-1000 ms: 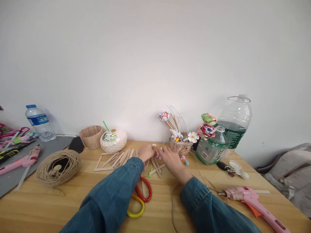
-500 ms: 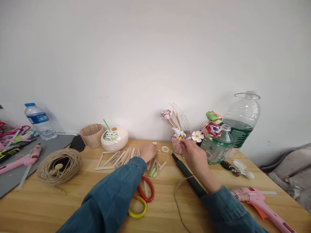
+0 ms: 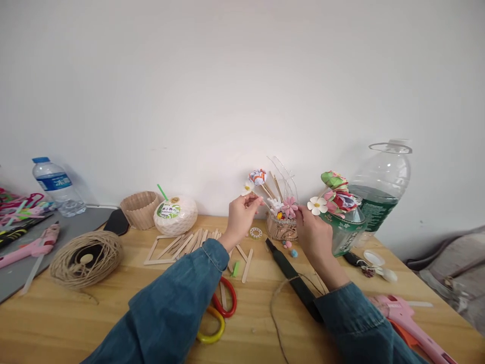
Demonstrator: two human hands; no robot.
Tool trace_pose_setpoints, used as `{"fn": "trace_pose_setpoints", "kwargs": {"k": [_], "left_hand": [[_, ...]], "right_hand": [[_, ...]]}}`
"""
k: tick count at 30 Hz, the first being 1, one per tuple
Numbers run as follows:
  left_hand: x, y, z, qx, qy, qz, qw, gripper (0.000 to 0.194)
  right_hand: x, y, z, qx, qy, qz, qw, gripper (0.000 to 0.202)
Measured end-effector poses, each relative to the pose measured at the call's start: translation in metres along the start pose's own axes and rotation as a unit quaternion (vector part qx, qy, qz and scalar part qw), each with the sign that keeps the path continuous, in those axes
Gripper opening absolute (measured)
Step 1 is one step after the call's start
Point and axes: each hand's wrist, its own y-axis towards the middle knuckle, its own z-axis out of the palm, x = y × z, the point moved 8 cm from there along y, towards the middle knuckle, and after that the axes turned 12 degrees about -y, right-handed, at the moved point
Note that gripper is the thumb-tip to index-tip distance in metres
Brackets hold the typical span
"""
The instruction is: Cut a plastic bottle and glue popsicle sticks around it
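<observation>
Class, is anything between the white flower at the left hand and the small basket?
In this view, yes: thin sticks bearing a paper flower lean between the white flower and the small basket. One view cannot settle whether they block the way.

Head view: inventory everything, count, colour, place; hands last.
Wall: 1, white, behind
Table: 1, brown, front
Mat: 1, grey, left
Craft pile: 1, mixed, left
Bag: 1, grey, right
Water bottle: 1, clear, left
Large bottles: 2, clear-green, right
Glue guns: 2, pink, left and right
Twine coil: 1, brown, left
Ribbed cup: 1, tan, rear
Round drink: 1, white, rear
Sticks: many, tan, centre
Scissors: 1, red-yellow, front
Basket: 1, tan, rear
Paper flowers: several, mixed, rear
Open flowers: 3, two white, one pink, near hands
Ring: 1, white, beside basket
Pompoms: several, pink-blue, by basket
Rod: 1, dark, centre
Lid: 1, white, right
Left hand: 1, blue-sleeved, centre
Right hand: 1, blue-sleeved, by basket
</observation>
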Motion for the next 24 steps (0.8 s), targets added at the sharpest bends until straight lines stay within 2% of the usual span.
{"fn": "trace_pose_setpoints", "kwargs": {"k": [2, 5, 9, 12, 14, 17, 21, 23, 24], "left_hand": [[-0.001, 0.000, 0.014, 0.002, -0.019, 0.022, 1.000, 0.021], [0.007, 0.001, 0.030, 0.001, -0.016, 0.036, 0.999, 0.017], [0.015, 0.004, 0.040, -0.014, 0.025, 0.046, 0.999, 0.018], [0.011, 0.006, 0.043, -0.015, 0.072, 0.052, 0.996, 0.018], [0.007, 0.009, 0.047, -0.008, 0.106, 0.052, 0.993, 0.018], [0.007, 0.015, 0.053, 0.002, 0.156, 0.047, 0.987, 0.020], [0.012, 0.018, 0.063, 0.020, 0.211, 0.045, 0.976, 0.022], [0.016, 0.015, 0.070, 0.040, 0.234, 0.047, 0.970, 0.020], [0.017, 0.013, 0.073, 0.050, 0.244, 0.049, 0.967, 0.019]], "right_hand": [[0.003, 0.003, 0.002, 0.010, -0.013, -0.009, 1.000, 0.031], [0.006, 0.006, 0.005, 0.021, -0.031, -0.018, 0.999, 0.028], [0.010, 0.002, 0.005, 0.025, -0.044, -0.033, 0.998, 0.027], [0.012, -0.011, -0.006, 0.031, -0.038, -0.063, 0.997, 0.032], [0.007, -0.022, -0.022, 0.031, -0.032, -0.074, 0.996, 0.031], [-0.015, -0.034, -0.054, 0.019, -0.031, -0.043, 0.998, 0.029], [-0.075, -0.033, -0.095, -0.062, -0.021, 0.129, 0.990, 0.033], [-0.100, -0.026, -0.098, -0.089, 0.027, 0.186, 0.978, 0.033], [-0.108, -0.019, -0.094, -0.088, 0.058, 0.192, 0.976, 0.033]]}}
